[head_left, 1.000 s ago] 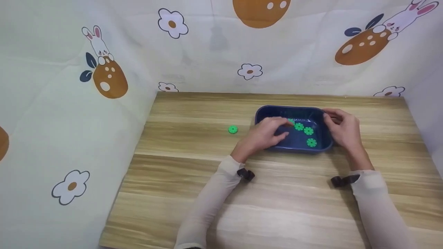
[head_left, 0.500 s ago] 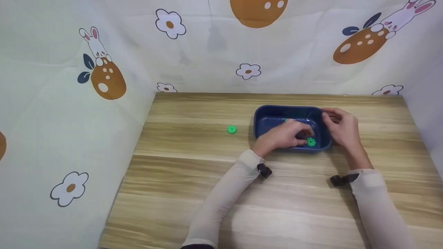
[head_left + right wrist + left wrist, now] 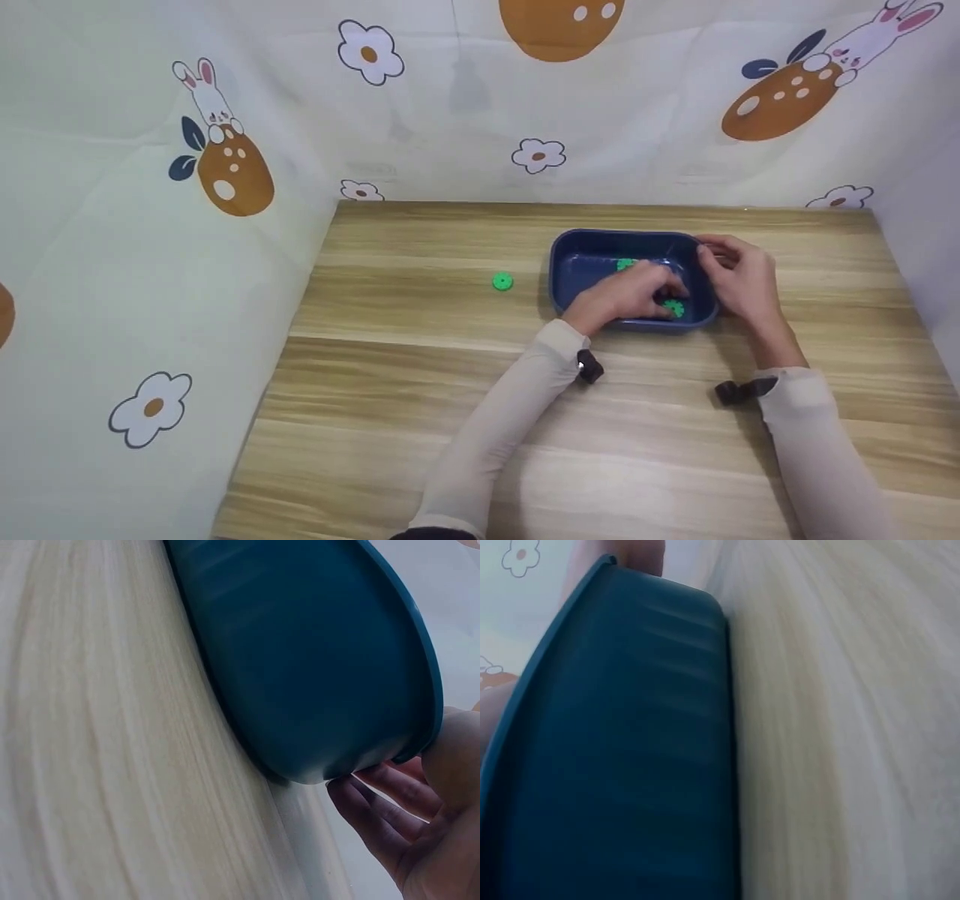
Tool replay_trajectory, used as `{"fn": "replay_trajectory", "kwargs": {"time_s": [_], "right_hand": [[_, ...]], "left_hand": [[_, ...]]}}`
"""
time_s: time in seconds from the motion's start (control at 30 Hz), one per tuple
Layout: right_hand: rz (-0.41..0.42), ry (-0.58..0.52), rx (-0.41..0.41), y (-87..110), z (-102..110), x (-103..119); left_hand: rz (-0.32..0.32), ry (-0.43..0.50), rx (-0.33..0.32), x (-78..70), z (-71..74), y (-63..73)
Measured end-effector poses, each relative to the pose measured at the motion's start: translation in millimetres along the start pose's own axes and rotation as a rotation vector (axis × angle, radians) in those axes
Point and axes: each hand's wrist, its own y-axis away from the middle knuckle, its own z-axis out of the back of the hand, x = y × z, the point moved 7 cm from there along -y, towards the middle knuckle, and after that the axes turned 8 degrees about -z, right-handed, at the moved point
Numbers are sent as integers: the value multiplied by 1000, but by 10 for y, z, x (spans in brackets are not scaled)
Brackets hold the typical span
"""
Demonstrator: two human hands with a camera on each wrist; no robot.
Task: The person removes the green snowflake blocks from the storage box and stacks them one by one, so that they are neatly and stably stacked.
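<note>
A dark blue plastic tray [image 3: 566, 262] sits on the wood-patterned table, with green notched building discs lying inside. My left hand [image 3: 634, 291] reaches over its near side, fingers bent down into it, thumb and forefinger apart. The thumb tip overlaps one green disc [image 3: 676, 308] near the tray's right end; another green disc [image 3: 625, 264] shows behind the knuckles. The hand hides part of the tray floor. At the right end my right hand [image 3: 742, 277] grips the tray, thumb at the rim. The right wrist view shows its fingers [image 3: 375, 821] against the outer wall.
A single green disc [image 3: 502, 281] lies on the table [image 3: 420, 315] to the left of the tray. A cloth with rabbits and flowers [image 3: 450, 112] hangs behind the table and along the left.
My left hand has moved right inside the tray, from the discs at its middle towards the one at the right end. The right hand stays at the tray's end.
</note>
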Motion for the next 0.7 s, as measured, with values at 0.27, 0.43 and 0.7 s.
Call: {"fn": "replay_trajectory", "kwargs": {"time_s": [0.27, 0.43, 0.7], "right_hand": [[-3, -7, -1, -14, -3, -28], [-10, -2, 3, -5, -4, -23], [-27, 2, 3, -10, -12, -32]], "left_hand": [[-32, -69, 4, -25, -13, -7], [-51, -81, 14, -25, -39, -17], [-57, -122, 20, -42, -37, -44]]}}
